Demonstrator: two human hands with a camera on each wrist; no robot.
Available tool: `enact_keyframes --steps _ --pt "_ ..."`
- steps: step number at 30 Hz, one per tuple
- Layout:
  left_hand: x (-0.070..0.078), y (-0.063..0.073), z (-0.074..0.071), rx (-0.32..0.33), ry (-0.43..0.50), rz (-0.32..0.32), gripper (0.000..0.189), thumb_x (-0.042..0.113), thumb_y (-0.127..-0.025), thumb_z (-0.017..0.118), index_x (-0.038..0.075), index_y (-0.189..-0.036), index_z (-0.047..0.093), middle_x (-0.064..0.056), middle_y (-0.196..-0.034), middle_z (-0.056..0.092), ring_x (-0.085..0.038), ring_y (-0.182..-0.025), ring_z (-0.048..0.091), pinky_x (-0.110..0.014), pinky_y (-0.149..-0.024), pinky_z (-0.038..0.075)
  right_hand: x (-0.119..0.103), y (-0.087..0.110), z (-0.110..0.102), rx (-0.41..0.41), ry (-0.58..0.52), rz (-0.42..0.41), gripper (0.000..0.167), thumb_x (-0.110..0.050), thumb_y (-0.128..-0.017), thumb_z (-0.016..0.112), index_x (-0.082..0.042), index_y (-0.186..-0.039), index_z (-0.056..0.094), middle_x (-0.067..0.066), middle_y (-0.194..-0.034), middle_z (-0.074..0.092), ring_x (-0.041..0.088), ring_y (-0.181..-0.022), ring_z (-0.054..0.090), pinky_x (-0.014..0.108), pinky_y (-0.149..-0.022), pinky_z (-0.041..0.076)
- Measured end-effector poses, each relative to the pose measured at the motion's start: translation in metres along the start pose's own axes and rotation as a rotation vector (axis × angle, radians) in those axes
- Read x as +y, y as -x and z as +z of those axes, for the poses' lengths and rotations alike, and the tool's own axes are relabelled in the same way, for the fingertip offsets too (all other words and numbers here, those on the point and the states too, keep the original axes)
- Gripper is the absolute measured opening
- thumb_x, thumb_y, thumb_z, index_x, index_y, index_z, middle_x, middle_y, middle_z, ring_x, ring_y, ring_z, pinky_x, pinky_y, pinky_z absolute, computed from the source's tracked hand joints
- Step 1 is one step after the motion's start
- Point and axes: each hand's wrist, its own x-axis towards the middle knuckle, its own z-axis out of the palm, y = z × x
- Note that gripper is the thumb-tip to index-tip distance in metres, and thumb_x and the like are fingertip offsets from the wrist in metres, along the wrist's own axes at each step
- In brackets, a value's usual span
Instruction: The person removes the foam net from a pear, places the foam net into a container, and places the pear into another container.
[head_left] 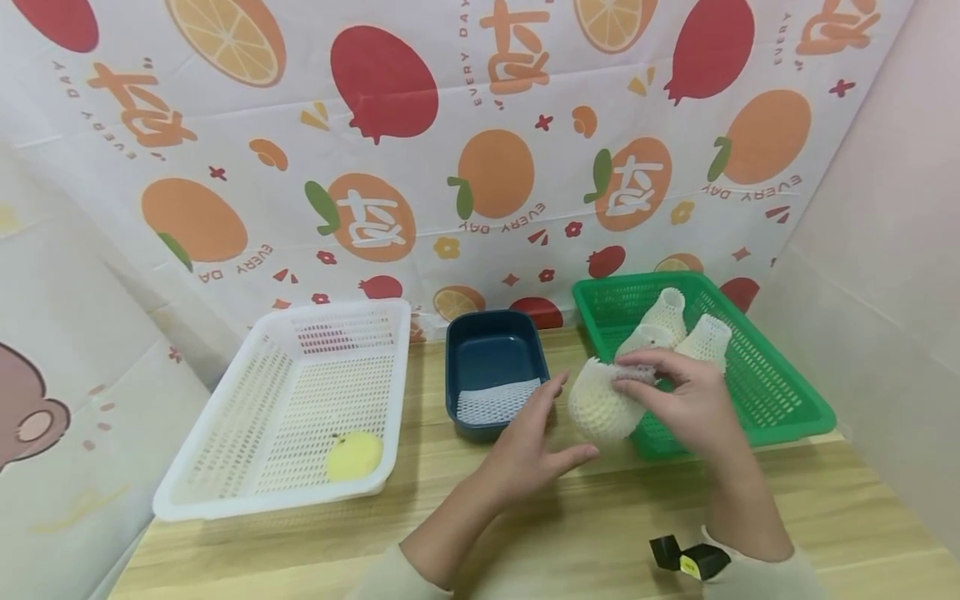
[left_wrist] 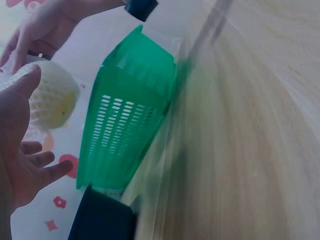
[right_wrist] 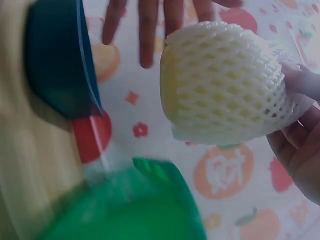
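Observation:
My right hand (head_left: 686, 404) pinches the gathered end of a white foam net (head_left: 603, 404). A round yellow fruit (right_wrist: 171, 85) sits inside it, its bare side showing at the net's mouth in the right wrist view. The netted fruit hangs above the table at the green basket's near left corner. My left hand (head_left: 525, 450) is just left of it, fingers spread and holding nothing. In the green basket (head_left: 780, 400) lie several more netted fruits (head_left: 705, 340). An unwrapped yellow fruit (head_left: 354, 456) with a short stem rests in the white basket (head_left: 386, 367).
Between the two baskets stands a dark blue tub (head_left: 495, 337) with an empty foam net (head_left: 495, 403) in it. A black strap with a yellow label (head_left: 693, 564) is at my right wrist. Behind everything hangs a fruit-print cloth (head_left: 480, 250); a pale wall rises at right.

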Motion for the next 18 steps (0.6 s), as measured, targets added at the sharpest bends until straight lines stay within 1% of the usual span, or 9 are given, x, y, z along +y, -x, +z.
enact_keyframes --steps 2,4,6,11,13,15,18 --pt "-0.001 0.004 -0.005 0.008 0.010 0.009 0.092 0.057 -0.083 0.071 0.035 -0.155 0.019 0.008 -0.158 0.031 -0.013 -0.144 0.032 -0.044 -0.112 0.038 -0.001 0.001 0.007 -0.060 -0.028 0.056 0.026 0.003 -0.077 0.080 -0.009 -0.099 0.076 0.003 -0.093 0.074 0.006 -0.081 0.063 0.016 -0.065 0.053" --pt "-0.004 0.007 -0.008 0.011 0.013 0.018 0.091 0.055 -0.083 0.072 0.034 -0.155 0.021 0.008 -0.157 0.032 -0.012 -0.144 0.032 -0.044 -0.113 0.037 0.000 0.003 0.013 -0.111 -0.043 0.108 0.022 -0.002 -0.080 0.079 -0.010 -0.101 0.075 0.002 -0.095 0.074 0.007 -0.083 0.063 0.019 -0.067 0.054" --pt "-0.006 0.010 -0.011 0.007 0.017 0.026 0.090 0.054 -0.083 0.072 0.032 -0.155 0.023 0.009 -0.156 0.034 -0.012 -0.143 0.033 -0.044 -0.113 0.037 0.001 0.004 0.019 -0.147 -0.051 0.145 0.021 -0.006 -0.082 0.079 -0.010 -0.101 0.075 0.001 -0.096 0.074 0.008 -0.083 0.064 0.020 -0.068 0.055" --pt "-0.013 0.018 -0.016 -0.011 0.009 0.049 0.079 0.045 -0.086 0.074 0.024 -0.151 0.035 0.006 -0.148 0.045 -0.013 -0.135 0.044 -0.040 -0.109 0.043 0.004 0.006 0.034 -0.241 -0.087 0.225 0.021 -0.013 -0.082 0.080 -0.010 -0.102 0.075 -0.002 -0.096 0.073 0.011 -0.082 0.064 0.025 -0.067 0.056" --pt "-0.017 0.020 -0.019 -0.020 -0.001 0.042 0.073 0.044 -0.086 0.074 0.025 -0.148 0.039 0.005 -0.145 0.049 -0.013 -0.131 0.047 -0.040 -0.107 0.045 0.004 0.006 0.040 -0.278 -0.101 0.245 0.022 -0.014 -0.082 0.080 -0.011 -0.103 0.075 -0.002 -0.096 0.073 0.012 -0.081 0.064 0.027 -0.067 0.056" --pt "-0.021 0.022 -0.023 -0.032 -0.014 0.023 0.071 0.043 -0.086 0.075 0.026 -0.146 0.042 0.006 -0.143 0.051 -0.012 -0.130 0.049 -0.040 -0.107 0.045 0.004 0.006 0.046 -0.311 -0.105 0.262 0.022 -0.015 -0.082 0.080 -0.011 -0.103 0.075 -0.002 -0.098 0.073 0.014 -0.080 0.064 0.028 -0.066 0.056" --pt "-0.026 0.026 -0.029 -0.060 -0.031 -0.011 0.068 0.043 -0.084 0.076 0.027 -0.143 0.046 0.007 -0.140 0.054 -0.011 -0.125 0.052 -0.037 -0.103 0.047 0.005 0.006 0.054 -0.361 -0.094 0.288 0.022 -0.017 -0.083 0.080 -0.016 -0.104 0.075 -0.003 -0.102 0.073 0.014 -0.086 0.066 0.027 -0.070 0.057"
